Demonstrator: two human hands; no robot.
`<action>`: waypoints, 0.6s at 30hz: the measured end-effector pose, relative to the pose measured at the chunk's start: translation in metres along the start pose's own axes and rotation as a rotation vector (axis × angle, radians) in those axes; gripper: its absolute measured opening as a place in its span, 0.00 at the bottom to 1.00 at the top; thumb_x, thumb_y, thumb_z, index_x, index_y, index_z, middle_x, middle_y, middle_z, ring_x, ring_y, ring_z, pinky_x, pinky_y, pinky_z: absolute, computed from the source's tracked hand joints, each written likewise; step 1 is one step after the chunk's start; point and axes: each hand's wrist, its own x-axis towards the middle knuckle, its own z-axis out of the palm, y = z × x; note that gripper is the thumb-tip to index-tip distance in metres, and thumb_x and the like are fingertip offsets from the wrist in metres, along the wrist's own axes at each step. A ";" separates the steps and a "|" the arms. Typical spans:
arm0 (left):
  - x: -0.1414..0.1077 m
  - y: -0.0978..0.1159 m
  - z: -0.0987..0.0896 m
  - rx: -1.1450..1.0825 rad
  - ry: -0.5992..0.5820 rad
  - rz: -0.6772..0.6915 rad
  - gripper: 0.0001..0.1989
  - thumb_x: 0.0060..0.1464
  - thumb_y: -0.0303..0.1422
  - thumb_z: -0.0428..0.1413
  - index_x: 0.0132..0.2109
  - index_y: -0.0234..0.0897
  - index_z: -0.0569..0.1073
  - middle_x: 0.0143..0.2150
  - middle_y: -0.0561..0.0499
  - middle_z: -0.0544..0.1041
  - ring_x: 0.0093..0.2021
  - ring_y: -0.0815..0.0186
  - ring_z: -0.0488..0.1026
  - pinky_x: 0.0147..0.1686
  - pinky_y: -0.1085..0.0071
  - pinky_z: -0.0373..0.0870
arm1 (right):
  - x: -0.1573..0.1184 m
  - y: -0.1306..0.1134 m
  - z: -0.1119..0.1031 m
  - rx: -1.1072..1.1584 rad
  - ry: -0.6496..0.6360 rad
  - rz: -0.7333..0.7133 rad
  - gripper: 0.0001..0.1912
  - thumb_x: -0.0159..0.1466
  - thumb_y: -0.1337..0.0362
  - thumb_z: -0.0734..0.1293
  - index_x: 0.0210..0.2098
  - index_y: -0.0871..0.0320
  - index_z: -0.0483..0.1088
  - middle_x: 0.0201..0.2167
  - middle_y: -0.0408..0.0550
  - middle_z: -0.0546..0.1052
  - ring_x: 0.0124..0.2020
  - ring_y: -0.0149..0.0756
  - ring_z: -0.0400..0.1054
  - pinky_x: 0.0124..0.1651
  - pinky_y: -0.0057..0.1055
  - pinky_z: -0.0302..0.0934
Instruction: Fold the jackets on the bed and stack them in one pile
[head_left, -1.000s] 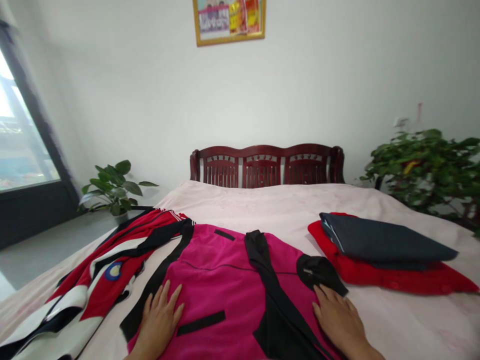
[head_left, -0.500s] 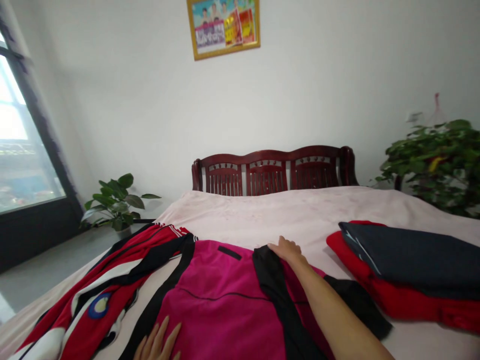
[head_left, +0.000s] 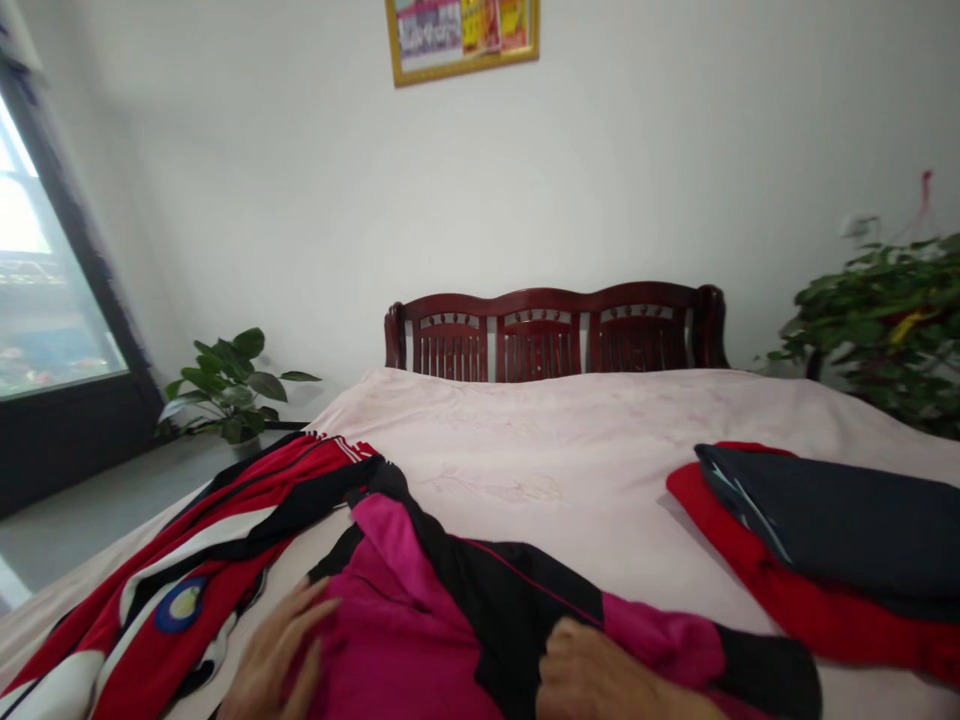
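Observation:
A magenta and black jacket lies on the bed in front of me, its upper part folded over and a sleeve stretched out to the right. My right hand is closed in a fist at the black part of the jacket, with the cloth inside the fingers mostly hidden. My left hand rests at the jacket's left side, fingers spread and slightly blurred. Just left of it lies a red, black and white garment with a round blue and white patch.
Folded dark blue clothing sits on a red garment at the right. A pink sheet covers the bed, with a dark wooden headboard behind. Potted plants stand at both sides.
My right hand has come down toward me, and the jacket's right side is now folded differently, its sleeve stretched rightward. My left hand has moved slightly up and left. The view has shifted slightly.

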 end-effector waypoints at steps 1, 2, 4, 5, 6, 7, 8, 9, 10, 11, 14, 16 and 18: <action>0.021 0.005 -0.005 -0.021 0.073 0.007 0.22 0.59 0.35 0.49 0.60 0.51 0.70 0.66 0.51 0.68 0.68 0.53 0.61 0.64 0.48 0.64 | -0.002 -0.005 -0.001 0.033 -0.008 0.007 0.08 0.64 0.59 0.67 0.30 0.53 0.72 0.27 0.41 0.76 0.32 0.34 0.67 0.39 0.32 0.55; 0.044 0.008 -0.006 -0.043 0.097 0.036 0.23 0.59 0.33 0.48 0.61 0.48 0.70 0.67 0.49 0.67 0.69 0.53 0.59 0.66 0.49 0.61 | -0.001 -0.006 -0.006 0.069 0.019 0.060 0.11 0.67 0.58 0.64 0.30 0.53 0.72 0.27 0.41 0.76 0.31 0.33 0.68 0.38 0.31 0.55; 0.090 0.013 0.000 -0.043 0.068 0.080 0.24 0.58 0.28 0.47 0.59 0.44 0.71 0.65 0.47 0.68 0.70 0.55 0.56 0.67 0.50 0.57 | 0.013 0.001 -0.023 0.121 0.142 0.270 0.17 0.71 0.57 0.57 0.33 0.53 0.73 0.31 0.42 0.78 0.35 0.33 0.70 0.40 0.30 0.57; 0.110 0.014 0.008 -0.027 -0.008 0.077 0.24 0.57 0.27 0.47 0.59 0.41 0.71 0.65 0.46 0.68 0.70 0.54 0.55 0.68 0.51 0.55 | 0.025 0.008 -0.032 0.123 0.217 0.402 0.18 0.72 0.58 0.55 0.36 0.54 0.74 0.35 0.44 0.78 0.38 0.33 0.70 0.43 0.30 0.58; 0.128 0.015 0.018 -0.008 -0.084 0.029 0.24 0.56 0.27 0.47 0.59 0.38 0.71 0.65 0.43 0.68 0.69 0.53 0.56 0.67 0.51 0.55 | 0.038 0.016 -0.039 0.104 0.266 0.525 0.19 0.73 0.58 0.53 0.39 0.54 0.74 0.39 0.46 0.79 0.42 0.35 0.71 0.46 0.30 0.59; 0.142 0.015 0.028 0.005 -0.179 -0.038 0.22 0.57 0.28 0.47 0.58 0.36 0.72 0.63 0.41 0.70 0.68 0.52 0.59 0.66 0.52 0.56 | 0.052 0.025 -0.043 0.071 0.277 0.626 0.20 0.72 0.58 0.53 0.44 0.55 0.74 0.44 0.49 0.79 0.47 0.37 0.70 0.49 0.32 0.59; 0.152 0.015 0.039 0.001 -0.294 -0.085 0.20 0.59 0.30 0.47 0.55 0.35 0.74 0.60 0.40 0.72 0.65 0.53 0.63 0.65 0.55 0.59 | 0.066 0.034 -0.045 0.033 0.248 0.716 0.20 0.72 0.57 0.53 0.50 0.57 0.72 0.50 0.52 0.77 0.53 0.40 0.68 0.53 0.34 0.59; 0.158 0.015 0.048 -0.006 -0.387 -0.118 0.18 0.61 0.33 0.47 0.52 0.36 0.76 0.57 0.41 0.75 0.61 0.55 0.68 0.62 0.58 0.61 | 0.079 0.042 -0.044 -0.002 0.180 0.792 0.22 0.71 0.54 0.55 0.55 0.59 0.70 0.54 0.56 0.75 0.56 0.44 0.67 0.54 0.37 0.59; 0.161 0.014 0.057 -0.013 -0.455 -0.141 0.16 0.61 0.35 0.47 0.48 0.36 0.77 0.54 0.42 0.76 0.58 0.57 0.71 0.60 0.60 0.64 | 0.090 0.049 -0.040 -0.022 0.104 0.850 0.25 0.69 0.52 0.57 0.57 0.61 0.68 0.56 0.59 0.74 0.57 0.48 0.66 0.53 0.40 0.60; 0.161 0.013 0.063 -0.015 -0.494 -0.155 0.15 0.61 0.37 0.49 0.46 0.36 0.77 0.52 0.42 0.77 0.55 0.57 0.73 0.57 0.62 0.65 | 0.098 0.054 -0.035 -0.029 0.032 0.888 0.27 0.67 0.49 0.60 0.57 0.62 0.68 0.55 0.61 0.74 0.56 0.50 0.68 0.51 0.41 0.62; 0.154 0.007 0.072 0.023 -0.474 -0.219 0.19 0.55 0.37 0.55 0.51 0.31 0.74 0.53 0.36 0.76 0.54 0.54 0.73 0.55 0.61 0.66 | 0.109 0.056 -0.021 -0.007 -0.063 0.872 0.22 0.63 0.49 0.65 0.47 0.60 0.75 0.45 0.59 0.79 0.47 0.50 0.74 0.44 0.40 0.65; 0.148 0.000 0.071 0.035 -0.441 -0.270 0.25 0.52 0.36 0.57 0.56 0.29 0.70 0.55 0.34 0.74 0.56 0.52 0.72 0.55 0.61 0.65 | 0.107 0.049 -0.016 -0.009 -0.050 0.798 0.16 0.66 0.54 0.62 0.44 0.57 0.76 0.45 0.55 0.79 0.47 0.46 0.73 0.45 0.37 0.64; 0.145 -0.008 0.067 -0.051 -0.399 -0.347 0.26 0.49 0.36 0.60 0.55 0.32 0.71 0.53 0.38 0.76 0.53 0.54 0.73 0.52 0.64 0.66 | 0.102 0.038 -0.019 -0.044 -0.009 0.685 0.15 0.69 0.59 0.58 0.44 0.55 0.75 0.47 0.52 0.78 0.49 0.43 0.72 0.48 0.35 0.63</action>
